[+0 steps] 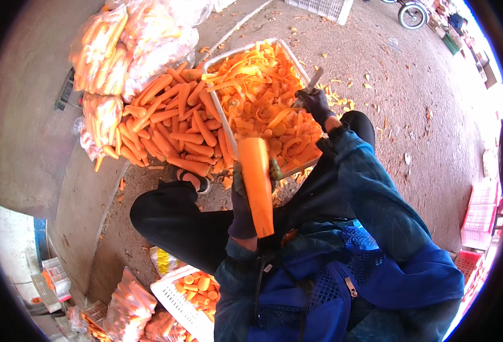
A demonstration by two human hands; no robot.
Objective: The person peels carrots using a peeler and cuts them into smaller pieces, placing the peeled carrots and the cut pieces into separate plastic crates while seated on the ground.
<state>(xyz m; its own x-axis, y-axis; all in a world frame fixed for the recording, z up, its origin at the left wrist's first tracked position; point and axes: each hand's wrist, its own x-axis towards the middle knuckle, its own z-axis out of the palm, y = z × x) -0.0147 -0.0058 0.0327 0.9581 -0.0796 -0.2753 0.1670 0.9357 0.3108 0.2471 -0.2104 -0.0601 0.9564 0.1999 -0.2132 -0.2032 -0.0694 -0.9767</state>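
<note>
My left hand (241,184), in a dark glove, is closed around a large peeled carrot (256,184) that stands out towards the camera over my lap. In a dark glove too, my right hand (314,102) grips a flat-bladed tool (315,80), perhaps a knife or peeler, at the right rim of a crate. That crate (224,112) is heaped with orange carrot peelings (260,85) and cut ends. Against its left side lies a pile of whole carrots (179,124).
Plastic bags of carrots (102,51) stand at upper left. A white basket (179,303) of cut carrot pieces and another carrot bag (129,303) are at lower left. Scraps litter the ground (384,85). A white crate (324,8) and a wheel (413,16) appear at the top.
</note>
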